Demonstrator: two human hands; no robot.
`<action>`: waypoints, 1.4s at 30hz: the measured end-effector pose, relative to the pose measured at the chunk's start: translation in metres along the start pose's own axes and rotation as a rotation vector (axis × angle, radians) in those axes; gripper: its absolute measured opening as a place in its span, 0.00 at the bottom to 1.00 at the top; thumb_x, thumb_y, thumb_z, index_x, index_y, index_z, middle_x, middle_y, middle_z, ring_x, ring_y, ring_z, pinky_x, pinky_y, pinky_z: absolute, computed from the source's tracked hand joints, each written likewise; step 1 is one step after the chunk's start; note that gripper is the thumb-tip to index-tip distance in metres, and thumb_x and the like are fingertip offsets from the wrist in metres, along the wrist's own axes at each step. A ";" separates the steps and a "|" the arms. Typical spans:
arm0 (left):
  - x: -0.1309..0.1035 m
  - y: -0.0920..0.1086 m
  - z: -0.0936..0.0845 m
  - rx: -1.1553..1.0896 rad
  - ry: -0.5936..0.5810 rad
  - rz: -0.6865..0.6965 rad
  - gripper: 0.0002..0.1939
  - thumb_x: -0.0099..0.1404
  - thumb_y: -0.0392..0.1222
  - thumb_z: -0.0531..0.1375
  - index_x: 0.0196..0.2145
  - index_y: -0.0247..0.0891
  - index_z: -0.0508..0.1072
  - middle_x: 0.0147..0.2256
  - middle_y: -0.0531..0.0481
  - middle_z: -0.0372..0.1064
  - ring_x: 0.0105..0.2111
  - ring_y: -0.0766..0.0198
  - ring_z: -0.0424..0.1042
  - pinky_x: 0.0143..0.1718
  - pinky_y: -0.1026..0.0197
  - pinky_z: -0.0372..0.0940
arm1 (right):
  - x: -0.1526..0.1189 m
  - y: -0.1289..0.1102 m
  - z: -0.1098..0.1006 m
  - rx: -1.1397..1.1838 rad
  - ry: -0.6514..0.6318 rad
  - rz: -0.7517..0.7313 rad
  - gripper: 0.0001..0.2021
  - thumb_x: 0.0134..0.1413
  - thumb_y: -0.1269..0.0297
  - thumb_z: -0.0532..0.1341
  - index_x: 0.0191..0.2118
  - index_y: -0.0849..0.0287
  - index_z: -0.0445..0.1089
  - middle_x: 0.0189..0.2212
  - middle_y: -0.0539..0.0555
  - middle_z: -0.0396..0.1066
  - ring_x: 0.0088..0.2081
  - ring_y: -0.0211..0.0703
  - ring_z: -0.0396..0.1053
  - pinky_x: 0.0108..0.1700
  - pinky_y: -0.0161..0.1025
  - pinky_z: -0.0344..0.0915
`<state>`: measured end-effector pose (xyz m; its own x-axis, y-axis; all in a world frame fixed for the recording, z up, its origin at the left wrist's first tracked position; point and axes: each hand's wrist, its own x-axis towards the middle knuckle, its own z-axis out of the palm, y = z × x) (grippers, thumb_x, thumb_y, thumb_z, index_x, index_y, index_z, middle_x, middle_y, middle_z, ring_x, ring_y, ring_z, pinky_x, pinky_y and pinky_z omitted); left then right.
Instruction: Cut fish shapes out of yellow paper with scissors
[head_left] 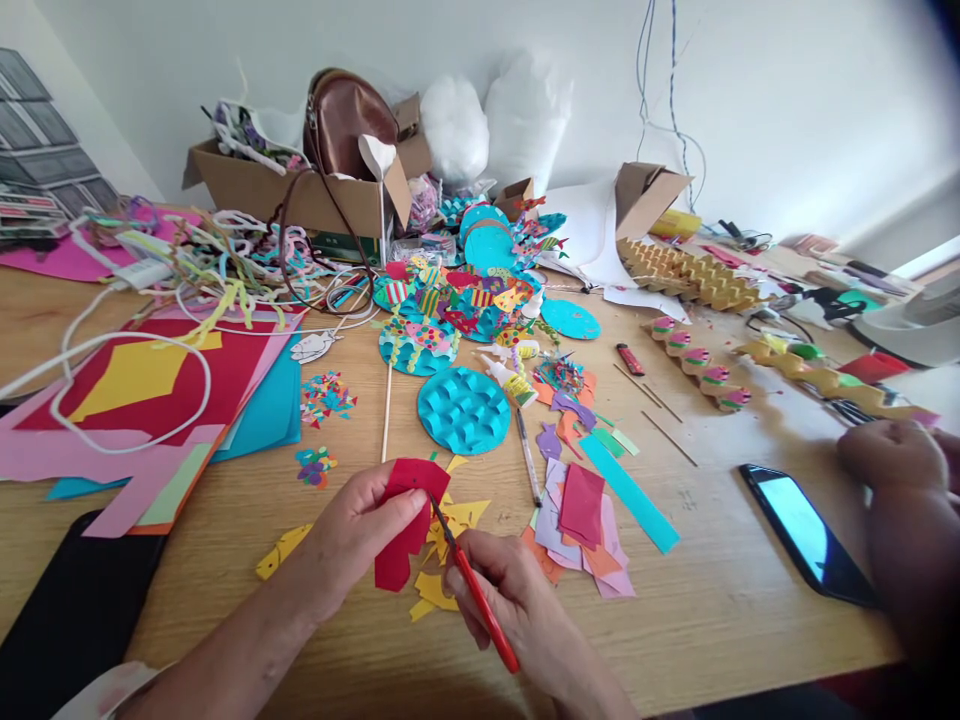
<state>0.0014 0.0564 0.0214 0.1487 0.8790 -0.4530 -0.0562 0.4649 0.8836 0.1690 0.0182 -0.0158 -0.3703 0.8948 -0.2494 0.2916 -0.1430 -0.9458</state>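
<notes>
My left hand (375, 515) pinches a piece of dark red paper (396, 565) above the front middle of the table. In my right hand (502, 585) are scissors with red handles (480, 605), their blades at the right edge of the red paper. Yellow paper scraps (465, 515) lie under and beside the paper. Left of them, partly behind my left forearm, is a yellow cut-out (283, 550). Beyond my hands sits a round blue piece with curled paper scales (463, 410).
A pen (528, 455), stacked paper pieces (581, 505) and a blue strip (630, 490) lie right of centre. Further right are a phone (802, 530) and another person's hand (892, 455). Coloured sheets (165, 385) and a white cable (135, 450) cover the left.
</notes>
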 end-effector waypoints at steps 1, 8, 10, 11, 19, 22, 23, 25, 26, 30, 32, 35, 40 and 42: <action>0.000 0.000 0.000 0.004 -0.004 -0.001 0.08 0.50 0.45 0.62 0.26 0.37 0.75 0.17 0.57 0.67 0.19 0.69 0.62 0.19 0.69 0.55 | 0.000 0.000 0.000 -0.004 -0.002 -0.004 0.22 0.59 0.51 0.55 0.19 0.56 0.50 0.15 0.43 0.46 0.18 0.32 0.44 0.19 0.31 0.42; 0.001 -0.002 0.003 0.015 0.000 0.005 0.09 0.51 0.46 0.63 0.27 0.37 0.76 0.18 0.55 0.67 0.20 0.68 0.62 0.21 0.68 0.56 | -0.001 0.005 0.001 0.020 -0.005 -0.017 0.22 0.60 0.50 0.55 0.20 0.56 0.51 0.15 0.43 0.46 0.18 0.32 0.45 0.18 0.31 0.43; 0.001 -0.003 0.002 0.014 0.000 0.018 0.11 0.51 0.47 0.63 0.28 0.37 0.76 0.19 0.55 0.67 0.20 0.68 0.62 0.21 0.68 0.56 | -0.002 0.007 0.002 0.042 -0.003 -0.013 0.22 0.60 0.51 0.55 0.20 0.56 0.51 0.15 0.43 0.47 0.18 0.32 0.45 0.18 0.31 0.43; 0.002 -0.004 0.001 0.014 0.004 0.027 0.11 0.52 0.48 0.63 0.28 0.37 0.77 0.19 0.55 0.67 0.20 0.68 0.62 0.21 0.68 0.56 | -0.002 0.008 0.002 0.051 -0.003 -0.008 0.22 0.60 0.51 0.55 0.20 0.56 0.51 0.15 0.43 0.48 0.18 0.32 0.46 0.18 0.30 0.44; 0.003 -0.004 0.001 0.019 0.002 0.044 0.13 0.53 0.48 0.62 0.31 0.37 0.78 0.20 0.54 0.69 0.21 0.67 0.63 0.21 0.68 0.56 | 0.000 0.005 0.009 0.177 0.006 0.051 0.20 0.57 0.51 0.56 0.20 0.56 0.53 0.13 0.43 0.55 0.15 0.31 0.53 0.17 0.29 0.48; 0.003 -0.006 0.004 0.000 0.022 0.069 0.11 0.52 0.46 0.62 0.30 0.38 0.79 0.23 0.53 0.71 0.23 0.66 0.65 0.24 0.67 0.59 | 0.001 0.001 0.013 0.240 0.022 0.083 0.20 0.56 0.49 0.56 0.20 0.56 0.54 0.12 0.43 0.56 0.14 0.31 0.54 0.16 0.28 0.50; 0.004 -0.006 0.004 -0.001 0.029 0.085 0.10 0.53 0.46 0.62 0.30 0.38 0.79 0.24 0.53 0.71 0.24 0.65 0.65 0.25 0.67 0.60 | 0.001 0.000 0.014 0.248 0.026 0.093 0.20 0.55 0.49 0.56 0.20 0.56 0.54 0.12 0.43 0.56 0.14 0.31 0.53 0.16 0.28 0.50; 0.004 -0.008 0.005 0.010 0.032 0.103 0.09 0.54 0.45 0.62 0.29 0.39 0.79 0.24 0.53 0.71 0.25 0.65 0.65 0.25 0.66 0.60 | 0.001 -0.001 0.015 0.257 0.032 0.104 0.19 0.55 0.51 0.56 0.20 0.56 0.55 0.12 0.43 0.56 0.14 0.30 0.53 0.16 0.28 0.51; 0.004 -0.009 0.005 0.018 0.029 0.106 0.09 0.54 0.45 0.61 0.30 0.39 0.79 0.23 0.53 0.71 0.24 0.65 0.65 0.25 0.66 0.59 | 0.002 -0.001 0.015 0.258 0.033 0.106 0.19 0.55 0.51 0.56 0.20 0.56 0.55 0.12 0.43 0.56 0.14 0.30 0.53 0.16 0.28 0.51; 0.003 -0.009 0.006 0.018 0.016 0.104 0.09 0.54 0.45 0.61 0.30 0.39 0.79 0.23 0.53 0.71 0.24 0.64 0.65 0.25 0.66 0.60 | 0.002 -0.002 0.016 0.275 0.044 0.107 0.18 0.54 0.52 0.55 0.20 0.57 0.54 0.12 0.43 0.56 0.14 0.30 0.53 0.17 0.27 0.52; 0.003 -0.009 0.006 0.006 0.012 0.105 0.10 0.54 0.45 0.61 0.30 0.39 0.79 0.22 0.53 0.71 0.24 0.64 0.66 0.26 0.66 0.61 | 0.002 -0.003 0.017 0.285 0.046 0.104 0.19 0.55 0.50 0.55 0.20 0.56 0.54 0.12 0.43 0.55 0.15 0.30 0.53 0.17 0.27 0.52; 0.002 -0.011 0.006 -0.003 0.006 0.101 0.10 0.55 0.45 0.61 0.30 0.39 0.79 0.22 0.54 0.70 0.24 0.64 0.66 0.27 0.66 0.61 | 0.001 -0.005 0.018 0.298 0.046 0.089 0.22 0.54 0.45 0.55 0.20 0.56 0.54 0.13 0.43 0.55 0.15 0.30 0.52 0.17 0.28 0.52; 0.003 -0.014 0.006 -0.026 -0.001 0.104 0.09 0.56 0.45 0.61 0.31 0.40 0.79 0.23 0.54 0.71 0.25 0.65 0.65 0.27 0.67 0.62 | 0.001 -0.006 0.018 0.334 0.049 0.065 0.26 0.50 0.37 0.55 0.20 0.56 0.53 0.12 0.42 0.54 0.14 0.29 0.50 0.16 0.28 0.51; 0.003 -0.015 0.005 -0.038 -0.013 0.106 0.09 0.57 0.45 0.61 0.32 0.40 0.79 0.23 0.54 0.71 0.26 0.65 0.65 0.27 0.67 0.61 | 0.001 -0.007 0.018 0.334 0.058 0.063 0.27 0.50 0.37 0.55 0.20 0.56 0.53 0.12 0.42 0.53 0.14 0.29 0.50 0.16 0.28 0.51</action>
<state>0.0080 0.0515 0.0069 0.1524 0.9221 -0.3558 -0.1095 0.3735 0.9211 0.1505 0.0127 -0.0138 -0.3075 0.9010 -0.3060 0.0037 -0.3204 -0.9473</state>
